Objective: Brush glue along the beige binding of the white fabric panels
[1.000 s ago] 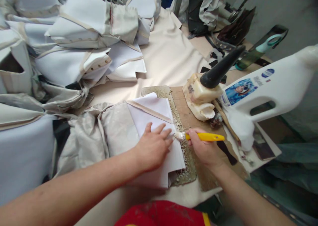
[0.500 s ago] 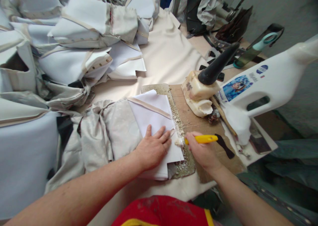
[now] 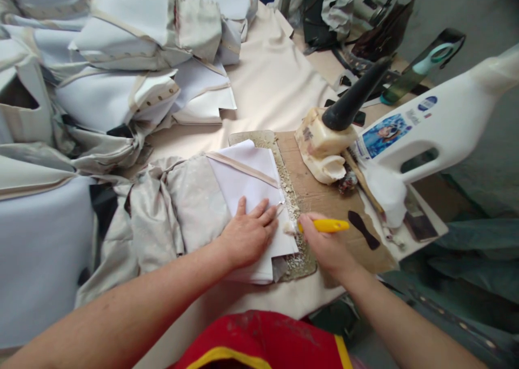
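Observation:
My left hand point(image 3: 249, 234) lies flat with fingers spread on a folded white fabric panel point(image 3: 247, 182), which has a beige binding strip point(image 3: 242, 170) across it. My right hand point(image 3: 326, 247) grips a yellow-handled scraper point(image 3: 324, 226). A white paste dab point(image 3: 289, 227) marks its tip, right at the panel's edge. Under the panel's right edge lies a board crusted with dried glue point(image 3: 294, 255). It rests on brown cardboard point(image 3: 320, 198).
A cut plastic container point(image 3: 318, 142) holds a black cone point(image 3: 357, 96), and a white detergent bottle point(image 3: 430, 128) lies right of it. Padded white fabric pieces point(image 3: 113, 44) are heaped left on cream cloth point(image 3: 275, 87). Teal-handled scissors point(image 3: 433, 58) lie far right.
My right hand has drawn slightly left, and the yellow handle now looks shorter. My left hand stays flat on the panel.

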A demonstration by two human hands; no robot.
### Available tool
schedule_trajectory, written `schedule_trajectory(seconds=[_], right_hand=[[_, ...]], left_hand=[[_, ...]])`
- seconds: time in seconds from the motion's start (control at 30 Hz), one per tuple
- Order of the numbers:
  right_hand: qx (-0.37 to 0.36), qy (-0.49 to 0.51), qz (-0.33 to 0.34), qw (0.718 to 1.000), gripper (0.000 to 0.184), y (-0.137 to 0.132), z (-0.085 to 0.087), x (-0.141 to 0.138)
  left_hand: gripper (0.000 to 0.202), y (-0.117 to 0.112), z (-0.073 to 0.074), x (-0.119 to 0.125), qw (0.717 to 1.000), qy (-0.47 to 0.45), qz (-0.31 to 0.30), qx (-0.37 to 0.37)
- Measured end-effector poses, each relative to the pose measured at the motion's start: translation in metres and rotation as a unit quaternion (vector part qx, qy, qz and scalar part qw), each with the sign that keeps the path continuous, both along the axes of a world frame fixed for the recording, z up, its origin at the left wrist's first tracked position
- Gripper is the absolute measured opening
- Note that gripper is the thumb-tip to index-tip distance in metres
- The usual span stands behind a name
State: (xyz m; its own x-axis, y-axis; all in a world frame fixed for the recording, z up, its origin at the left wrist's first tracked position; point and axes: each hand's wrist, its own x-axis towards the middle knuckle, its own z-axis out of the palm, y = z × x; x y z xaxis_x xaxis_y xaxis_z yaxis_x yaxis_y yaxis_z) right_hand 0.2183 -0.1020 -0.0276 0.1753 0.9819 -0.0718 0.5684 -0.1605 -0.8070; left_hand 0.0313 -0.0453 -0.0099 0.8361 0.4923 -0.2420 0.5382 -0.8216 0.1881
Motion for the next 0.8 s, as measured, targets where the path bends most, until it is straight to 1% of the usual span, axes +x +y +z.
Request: schedule_trajectory(seconds=[0.07, 0.1, 0.13, 0.17, 0.2, 0.3, 0.37, 0.4, 0.47, 0.57, 0.63, 0.73, 0.8], right_hand=[[0.034, 0.003, -0.029, 0.999, 0.031, 0.026, -0.004, -0.001], [0.043, 0.004, -0.038, 0.998, 0.031, 0.034, -0.007, -0.001], [0.048, 0.003, -0.042, 0.998, 0.031, 0.036, -0.009, -0.001], [0.047, -0.004, -0.033, 0.998, 0.032, 0.033, -0.011, -0.001], [0.046, -0.014, -0.015, 0.999, 0.032, 0.023, -0.013, -0.002], [0.033, -0.044, 0.053, 0.997, 0.033, -0.024, -0.011, -0.001], [0.026, -0.059, 0.077, 0.995, 0.032, -0.051, -0.006, 0.0], [0.026, -0.065, 0.082, 0.994, 0.031, -0.06, -0.003, 0.001], [0.04, -0.077, 0.091, 0.992, 0.029, -0.066, 0.003, 0.002], [0.083, -0.082, 0.093, 0.989, 0.024, -0.061, 0.009, 0.002], [0.105, -0.073, 0.104, 0.986, 0.024, -0.058, 0.009, 0.003], [0.102, -0.067, 0.127, 0.984, 0.026, -0.059, 0.007, 0.005], [0.101, -0.077, 0.118, 0.985, 0.024, -0.061, 0.006, 0.007]], left_hand=[[0.038, 0.0, 0.0, 0.0, 1.0, 0.001, 0.002, -0.002], [0.038, 0.0, 0.0, 0.0, 1.0, 0.001, 0.002, -0.003], [0.038, 0.0, 0.0, 0.0, 1.0, 0.002, 0.002, -0.003], [0.039, 0.0, -0.001, 0.0, 1.0, 0.003, 0.001, -0.004], [0.039, 0.0, -0.001, 0.0, 1.0, 0.003, 0.0, -0.004], [0.039, 0.0, -0.001, 0.0, 1.0, 0.001, -0.003, -0.005], [0.038, 0.0, -0.001, 0.0, 1.0, -0.001, -0.003, -0.005], [0.038, 0.0, -0.001, 0.0, 1.0, -0.002, -0.002, -0.005], [0.038, 0.0, -0.001, 0.0, 1.0, -0.003, 0.0, -0.007], [0.039, 0.0, -0.001, 0.0, 1.0, -0.005, -0.002, -0.008], [0.039, 0.0, -0.001, 0.0, 1.0, -0.005, -0.002, -0.007], [0.039, 0.0, -0.001, 0.0, 1.0, 0.0, -0.005, -0.008], [0.04, 0.0, 0.0, 0.0, 1.0, 0.003, -0.009, -0.012]])
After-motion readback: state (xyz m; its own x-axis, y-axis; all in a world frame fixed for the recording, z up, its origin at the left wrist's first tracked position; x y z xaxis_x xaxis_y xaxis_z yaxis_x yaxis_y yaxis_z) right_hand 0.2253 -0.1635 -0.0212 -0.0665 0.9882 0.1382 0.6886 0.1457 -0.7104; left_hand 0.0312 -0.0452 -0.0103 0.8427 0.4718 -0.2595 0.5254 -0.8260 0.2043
